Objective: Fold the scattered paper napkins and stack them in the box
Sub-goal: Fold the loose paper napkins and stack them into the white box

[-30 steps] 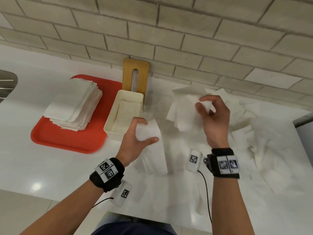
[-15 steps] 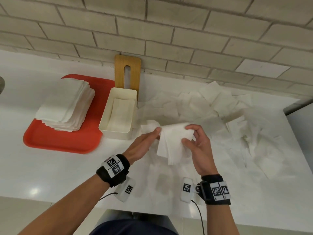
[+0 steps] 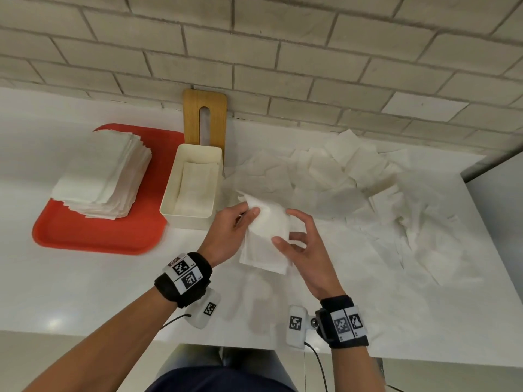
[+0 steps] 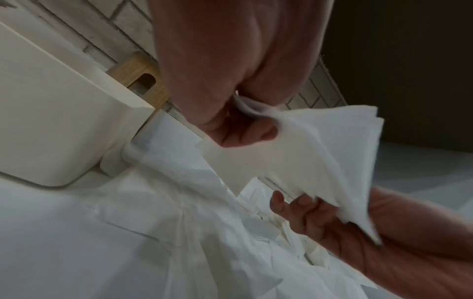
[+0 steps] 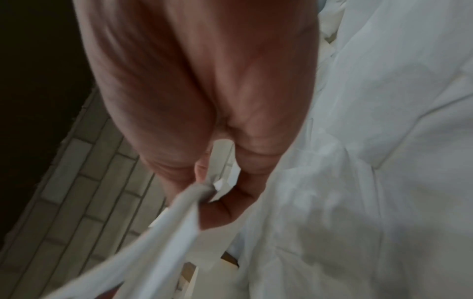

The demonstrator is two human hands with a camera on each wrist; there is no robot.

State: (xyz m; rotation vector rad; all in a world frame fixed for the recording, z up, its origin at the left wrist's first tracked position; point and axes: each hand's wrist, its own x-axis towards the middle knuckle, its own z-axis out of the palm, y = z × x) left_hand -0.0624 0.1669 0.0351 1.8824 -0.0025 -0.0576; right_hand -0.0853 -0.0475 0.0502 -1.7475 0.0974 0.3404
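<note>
A white paper napkin [image 3: 264, 236] hangs folded above the counter between both hands. My left hand [image 3: 250, 210] pinches its upper left corner; the left wrist view shows that pinch [image 4: 238, 113] on the napkin [image 4: 307, 153]. My right hand [image 3: 284, 227] holds the right edge between thumb and fingers, and in the right wrist view the right hand [image 5: 208, 190] pinches the napkin [image 5: 153, 242]. The cream box [image 3: 169, 203] stands just left of the hands with folded napkins lying flat inside. Several loose napkins [image 3: 339, 176] lie scattered to the right.
A red tray [image 3: 99, 239] at the left carries a tall stack of napkins [image 3: 102, 171]. A wooden lid [image 3: 205, 104] leans on the brick wall behind the box. The white counter's front edge [image 3: 113, 333] runs near my wrists. A grey surface [image 3: 498, 199] borders the far right.
A second ago the hands were apart and raised, each with paper. They came together low over the counter on one napkin, which now sits closer to the box.
</note>
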